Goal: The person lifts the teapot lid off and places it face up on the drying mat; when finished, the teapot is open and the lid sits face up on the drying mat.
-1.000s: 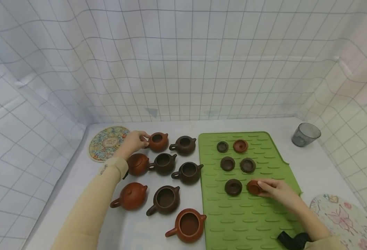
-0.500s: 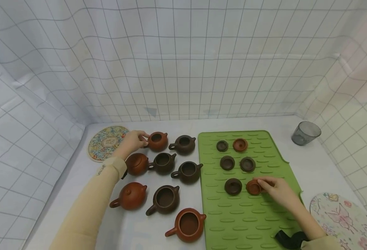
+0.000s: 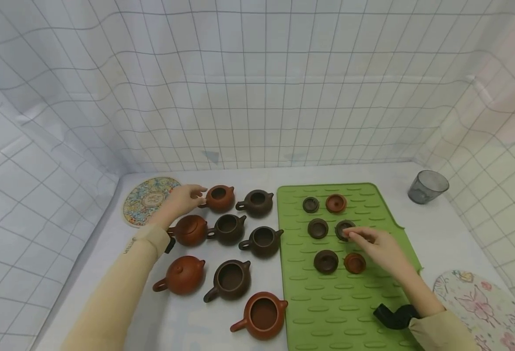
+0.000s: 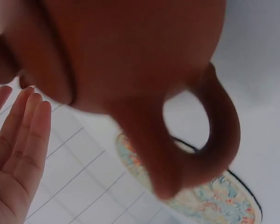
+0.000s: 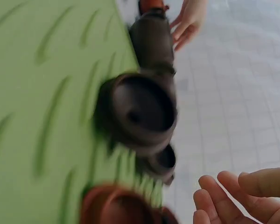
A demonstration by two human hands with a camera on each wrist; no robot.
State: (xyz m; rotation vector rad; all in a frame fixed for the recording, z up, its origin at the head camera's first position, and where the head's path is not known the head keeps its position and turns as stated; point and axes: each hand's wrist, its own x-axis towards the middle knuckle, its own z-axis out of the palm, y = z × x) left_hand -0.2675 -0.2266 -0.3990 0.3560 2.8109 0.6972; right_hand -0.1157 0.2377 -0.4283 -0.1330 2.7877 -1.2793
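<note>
Lids, 6: spaced on mat, likely against knocks. Pots, 8. Left hand: relaxed beside red pot. Right hand: relaxed over dark lid.

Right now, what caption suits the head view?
Left fingers near a reddish teapot, right fingers near a dark lid on a green mat.

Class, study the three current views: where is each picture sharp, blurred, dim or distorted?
Head view: fairly clear, softly lit, lines bowed across the gridded backdrop; left wrist: reddish-brown teapot soft-edged and dim; right wrist: dark lid and green mat blurred, perhaps by motion.
</note>
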